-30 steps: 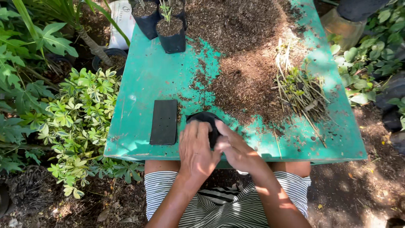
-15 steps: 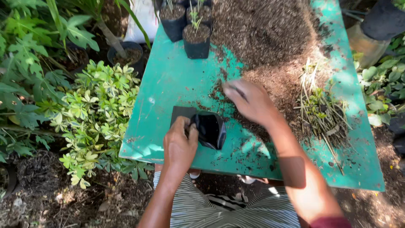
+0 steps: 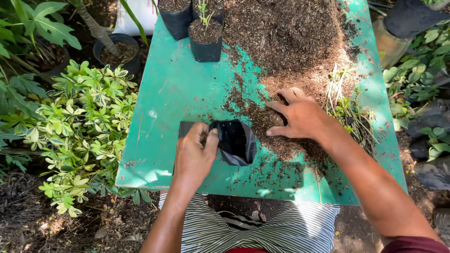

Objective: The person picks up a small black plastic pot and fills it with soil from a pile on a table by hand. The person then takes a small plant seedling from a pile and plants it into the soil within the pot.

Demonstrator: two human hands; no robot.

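My left hand pinches the rim of an empty black plastic nursery bag, holding its mouth open toward the right on the green table. Under the hand lies a flat stack of black bags. My right hand rests palm down, fingers spread, on the brown potting soil just right of the bag's mouth. It holds nothing that I can see.
Two filled black bags stand at the table's far edge, one with a small seedling, one behind it. A bundle of cuttings lies right of the soil. Leafy plants crowd the left side; pots stand at right.
Both hands worked the bag open at the table's near edge; then my right hand left it and reached forward onto the soil, while my left hand kept the bag's rim.
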